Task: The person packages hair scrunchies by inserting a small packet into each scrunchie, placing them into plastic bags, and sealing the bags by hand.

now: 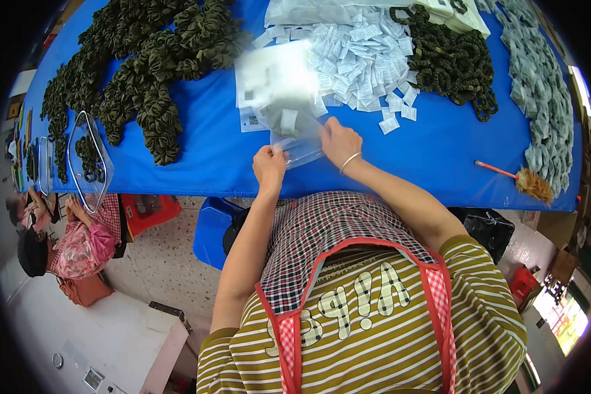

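Since the clear bag (302,155) is up near the front edge of the blue surface (440,151), both grips are easy to spot – left hand (269,165) and right hand (341,142) each pinching a side. More clear bags (272,65) just beyond, then white packets (368,62) – dark green scrunchies (159,121) off left.

Scrunchies (161,62) on table (400,164), bag stack (259,75) rightward, brush (535,186) far right.
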Tool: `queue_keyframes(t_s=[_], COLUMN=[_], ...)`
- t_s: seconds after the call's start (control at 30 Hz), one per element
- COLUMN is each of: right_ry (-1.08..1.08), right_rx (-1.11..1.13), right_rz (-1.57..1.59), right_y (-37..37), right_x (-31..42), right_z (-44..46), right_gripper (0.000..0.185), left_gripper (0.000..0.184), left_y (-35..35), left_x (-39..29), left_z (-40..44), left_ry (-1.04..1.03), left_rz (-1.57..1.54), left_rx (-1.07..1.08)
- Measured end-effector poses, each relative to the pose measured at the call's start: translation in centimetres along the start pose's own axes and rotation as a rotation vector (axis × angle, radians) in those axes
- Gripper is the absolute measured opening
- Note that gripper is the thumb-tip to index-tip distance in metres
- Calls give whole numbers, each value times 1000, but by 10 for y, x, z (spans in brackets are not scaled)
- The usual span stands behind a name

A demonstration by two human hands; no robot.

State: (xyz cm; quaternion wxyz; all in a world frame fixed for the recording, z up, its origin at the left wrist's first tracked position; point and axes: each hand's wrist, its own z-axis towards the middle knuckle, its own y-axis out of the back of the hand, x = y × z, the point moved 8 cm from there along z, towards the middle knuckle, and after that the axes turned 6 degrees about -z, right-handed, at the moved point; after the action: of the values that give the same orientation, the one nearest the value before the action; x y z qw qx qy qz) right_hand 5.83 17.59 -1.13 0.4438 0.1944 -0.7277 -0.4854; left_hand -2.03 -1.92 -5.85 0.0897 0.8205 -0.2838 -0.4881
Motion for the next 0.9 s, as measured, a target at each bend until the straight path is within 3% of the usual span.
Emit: queue_keyframes(t_s=[0.07,0.17,0.33,0.5,0.63,0.9], right_ry=[177,440,427,260,748,545], right_rx=[-286,-364,-300,-135,-277,-406], right_rz=[74,-89,-212,-162,-74,-155], right_y=[15,25,-10,3,10,0], right_x=[18,57,66,77,107,86], right_z=[-5,-1,32,34,7,28], right_gripper=[21,26,27,26,24,18], left_gripper=[23,24,28,28,26,27], left_y=[-2,-4,-11,-8,-5,3], left_x=[-2,-18,-24,-21,-12,-30], left_z=[-1,-8,-6,-11,-6,-4], left_ry=[-47,-105,-246,-170,-127,-202], left_rz=[3,36,173,76,52,178], left_rx=[-11,19,34,47,47,0])
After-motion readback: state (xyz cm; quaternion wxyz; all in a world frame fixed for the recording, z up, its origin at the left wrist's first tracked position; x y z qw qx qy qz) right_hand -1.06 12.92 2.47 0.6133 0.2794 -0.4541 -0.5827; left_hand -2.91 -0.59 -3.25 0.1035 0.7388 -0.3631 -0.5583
